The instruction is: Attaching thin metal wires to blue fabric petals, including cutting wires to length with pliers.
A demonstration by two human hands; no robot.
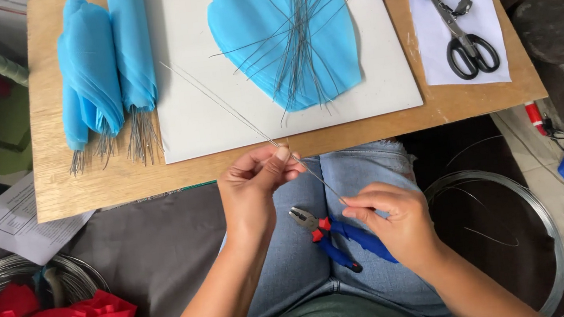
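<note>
While the left hand (254, 183) pinches a thin wire (242, 122) between thumb and fingertips, the right hand (391, 218) grips the same wire's lower end, fingers closed, over the lap. Blue-handled pliers (333, 236) lie on the jeans, partly under the right hand. The wire slants up across the white sheet (199, 118) on the wooden board (58, 184). Scissors (467, 45) lie at the board's right.

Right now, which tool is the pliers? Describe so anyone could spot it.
Start at the wooden board, then drop to the person's jeans-covered lap below it. The pliers lie there beside the right hand: grey jaws, red-and-blue handles, unlike the black-handled scissors up on the board.
</note>
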